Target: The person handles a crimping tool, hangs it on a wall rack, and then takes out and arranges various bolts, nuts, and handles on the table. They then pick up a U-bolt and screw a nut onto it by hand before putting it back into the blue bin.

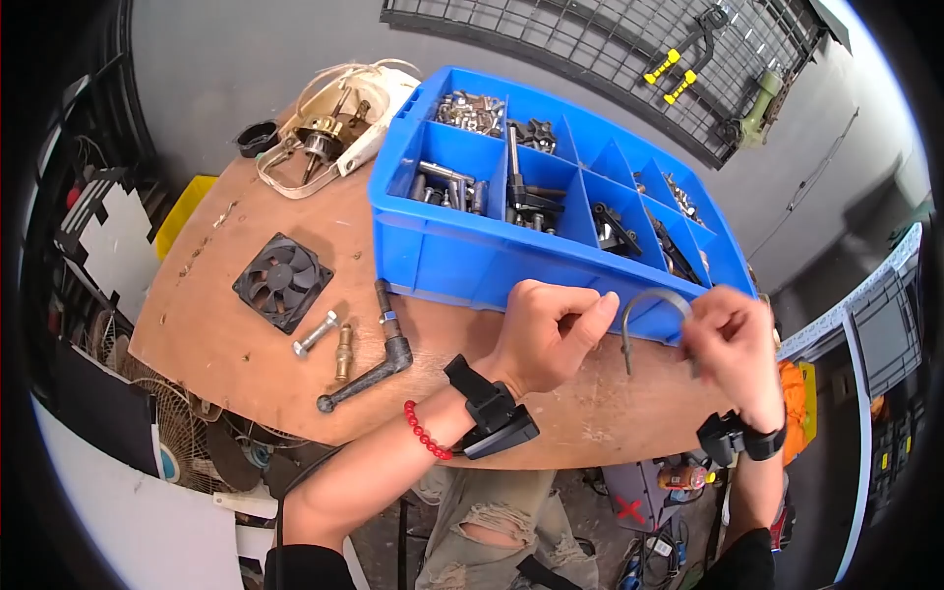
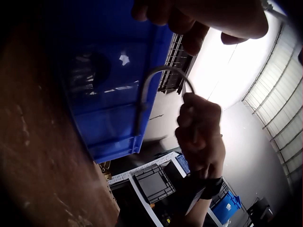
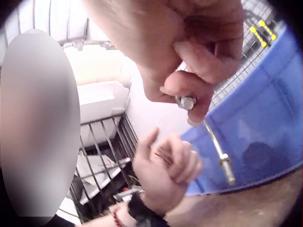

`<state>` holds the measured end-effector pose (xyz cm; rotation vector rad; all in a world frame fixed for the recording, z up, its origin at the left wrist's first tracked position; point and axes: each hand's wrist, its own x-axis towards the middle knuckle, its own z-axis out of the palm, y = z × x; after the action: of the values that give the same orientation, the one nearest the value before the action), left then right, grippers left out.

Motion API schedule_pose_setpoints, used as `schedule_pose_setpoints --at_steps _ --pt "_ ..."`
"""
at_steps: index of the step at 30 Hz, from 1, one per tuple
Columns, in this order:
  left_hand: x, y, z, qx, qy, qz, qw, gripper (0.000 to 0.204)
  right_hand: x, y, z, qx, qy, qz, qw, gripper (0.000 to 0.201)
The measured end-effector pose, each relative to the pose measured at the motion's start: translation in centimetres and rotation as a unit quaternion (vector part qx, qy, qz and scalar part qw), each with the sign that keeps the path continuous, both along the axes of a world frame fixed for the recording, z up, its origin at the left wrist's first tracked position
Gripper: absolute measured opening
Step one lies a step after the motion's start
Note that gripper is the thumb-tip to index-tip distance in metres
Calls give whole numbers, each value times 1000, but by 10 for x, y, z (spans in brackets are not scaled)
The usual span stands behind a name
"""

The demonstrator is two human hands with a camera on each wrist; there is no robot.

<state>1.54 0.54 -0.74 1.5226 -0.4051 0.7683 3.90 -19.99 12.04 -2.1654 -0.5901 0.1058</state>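
Note:
A bent metal U-bolt is gripped at one leg by my right hand, in front of the blue box. Its curve rises above the fist in the left wrist view, and the free leg points down. A nut sits on that leg's threaded end in the right wrist view. Beside the U-bolt, my left hand hovers over the table with loosely curled fingers and nothing in them. The right wrist view shows this left hand with its thumb raised away from the fingers.
The divided blue box holds bolts, knobs and other metal parts. On the wooden table lie a black fan, a bolt, a brass fitting and a crank-shaped lever. A pale bag with metal parts stands behind.

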Motion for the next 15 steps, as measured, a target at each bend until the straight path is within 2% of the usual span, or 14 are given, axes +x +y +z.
schedule_pose_setpoints --at_steps 4,8,12,15 --pt "-4 -5 6 -24 9 -12 1000 46 11 13 32 138 -29 12 990 17" --pt "-4 -5 6 -23 17 -16 999 44 35 58 32 232 -22 40 972 26" --pt "-4 -6 6 -20 26 -9 999 45 52 74 14 165 25 92 982 37" --pt "-3 -4 4 -8 24 -2 1000 45 61 58 -9 114 -73 93 986 34"
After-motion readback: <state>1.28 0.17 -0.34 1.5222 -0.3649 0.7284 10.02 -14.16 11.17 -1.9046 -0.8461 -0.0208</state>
